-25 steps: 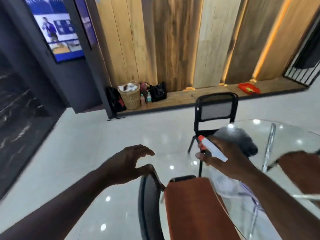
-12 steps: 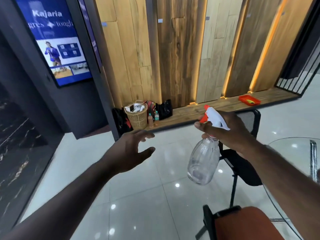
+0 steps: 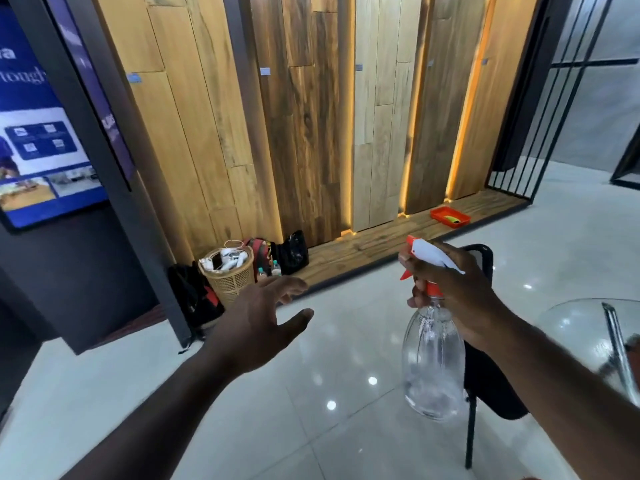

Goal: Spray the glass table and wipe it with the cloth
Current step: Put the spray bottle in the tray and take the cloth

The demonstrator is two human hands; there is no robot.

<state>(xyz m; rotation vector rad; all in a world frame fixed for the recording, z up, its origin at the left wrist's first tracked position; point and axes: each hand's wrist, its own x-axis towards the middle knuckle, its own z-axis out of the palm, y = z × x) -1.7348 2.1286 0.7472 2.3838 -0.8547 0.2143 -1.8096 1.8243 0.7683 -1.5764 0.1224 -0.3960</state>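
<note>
Gripping the clear spray bottle (image 3: 433, 368) by its white-and-orange trigger head, our right hand (image 3: 460, 292) holds it upright in the air above the glossy tiled floor (image 3: 277, 427), fingers wrapped round the neck. Our left hand (image 3: 256, 327) hovers beside it, apart from the bottle, fingers spread and holding nothing. The round glass table (image 3: 571, 327) shows at the right edge, beside a black chair (image 3: 485, 393). Along the wood-panel wall sit a wicker basket (image 3: 228, 275) and an orange tray (image 3: 449, 216).
</note>
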